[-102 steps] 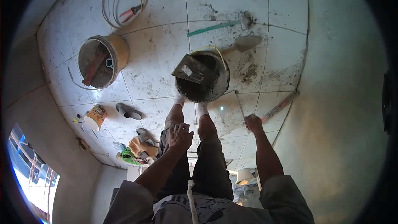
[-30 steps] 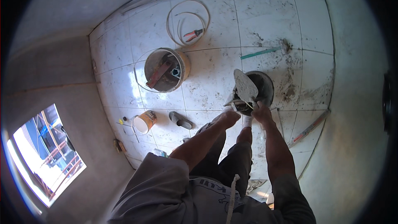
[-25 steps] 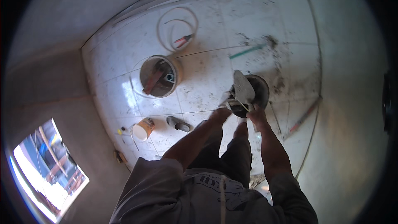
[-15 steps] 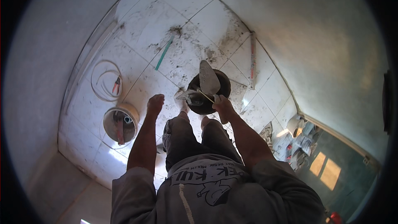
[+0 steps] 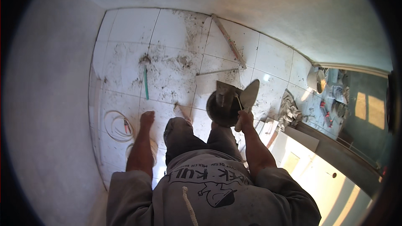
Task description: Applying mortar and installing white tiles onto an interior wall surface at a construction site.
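The right hand [image 5: 245, 117] is closed around the handle of a trowel [image 5: 248, 94] and carries a dark bucket [image 5: 224, 108] with a flat board stuck in it, just right of the knees; what fills the bucket is too dark to tell. The left hand [image 5: 147, 119] hangs free, whether curled or slack unclear. Since a moment ago the view has swung, so the hose coil [image 5: 117, 125] now lies near left
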A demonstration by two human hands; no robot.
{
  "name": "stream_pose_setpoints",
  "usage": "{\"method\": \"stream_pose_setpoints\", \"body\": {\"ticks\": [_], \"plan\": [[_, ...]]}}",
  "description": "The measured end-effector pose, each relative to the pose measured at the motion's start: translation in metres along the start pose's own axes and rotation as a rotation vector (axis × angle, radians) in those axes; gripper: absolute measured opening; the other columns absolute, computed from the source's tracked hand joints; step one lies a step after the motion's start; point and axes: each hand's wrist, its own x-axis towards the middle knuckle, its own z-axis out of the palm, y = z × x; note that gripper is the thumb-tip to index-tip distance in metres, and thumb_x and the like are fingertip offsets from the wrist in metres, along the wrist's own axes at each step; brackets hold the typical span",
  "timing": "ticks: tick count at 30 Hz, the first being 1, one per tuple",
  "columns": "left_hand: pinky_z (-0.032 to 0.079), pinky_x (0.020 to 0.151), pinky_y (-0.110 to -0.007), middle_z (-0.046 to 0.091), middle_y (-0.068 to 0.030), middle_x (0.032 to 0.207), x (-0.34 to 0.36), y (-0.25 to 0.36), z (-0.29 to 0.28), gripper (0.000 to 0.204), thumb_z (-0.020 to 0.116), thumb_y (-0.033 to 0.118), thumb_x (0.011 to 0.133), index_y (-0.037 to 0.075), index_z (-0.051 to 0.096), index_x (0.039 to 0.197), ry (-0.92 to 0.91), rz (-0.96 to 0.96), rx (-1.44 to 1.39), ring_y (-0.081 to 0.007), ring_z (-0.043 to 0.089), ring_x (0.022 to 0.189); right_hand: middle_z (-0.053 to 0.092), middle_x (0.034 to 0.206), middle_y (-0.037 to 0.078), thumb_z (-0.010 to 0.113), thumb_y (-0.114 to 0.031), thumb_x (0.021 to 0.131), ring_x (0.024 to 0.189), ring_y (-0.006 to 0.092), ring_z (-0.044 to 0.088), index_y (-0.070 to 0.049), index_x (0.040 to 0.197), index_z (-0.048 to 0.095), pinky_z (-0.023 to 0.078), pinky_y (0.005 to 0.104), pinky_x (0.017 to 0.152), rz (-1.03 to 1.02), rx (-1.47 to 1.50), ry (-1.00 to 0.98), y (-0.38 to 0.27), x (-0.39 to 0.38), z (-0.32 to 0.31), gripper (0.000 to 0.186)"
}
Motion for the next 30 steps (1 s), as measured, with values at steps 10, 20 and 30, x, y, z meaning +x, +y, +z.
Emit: {"method": "stream_pose_setpoints", "body": {"ticks": [10,20,30], "plan": [[0.043,0.082,-0.041,0.062,-0.0167,0.096,0.066,0.378,0.119,0.036,0.047,0.035,0.086,0.003,0.062,0.093,-0.256,0.209,-0.105,-0.0333,0.056,0.095,0.051,0.067,0.006,0.061,-0.018,0.069,0.056,0.0184,0.051,-0.004,0.083,0.055,0.043,0.0325,0.052,0.290,0.454,0.217,0.090,0.128,-0.164,0.020],[0.045,0.084,-0.037,0.063,-0.0156,0.097,0.113,0.521,0.205,0.038,0.052,0.038,0.081,0.006,0.063,0.099,-0.536,0.235,0.378,-0.0299,0.059,0.096,0.049,0.064,0.004,0.062,-0.016,0.068,0.056,0.0152,0.049,-0.007,0.080,0.051,0.041,0.0279,0.052,0.347,0.661,0.416,0.118,0.183,-0.213,0.019],[0.044,0.085,-0.039,0.062,-0.0201,0.098,0.281,0.484,0.332,0.048,0.047,0.044,0.083,0.001,0.062,0.098,-0.428,0.161,0.521,-0.0332,0.058,0.095,0.046,0.062,0.002,0.060,-0.021,0.068,0.052,0.0135,0.046,-0.008,0.078,0.052,0.040,0.0275,0.048,0.427,0.602,0.579,0.157,0.223,-0.219,0.018]]}}
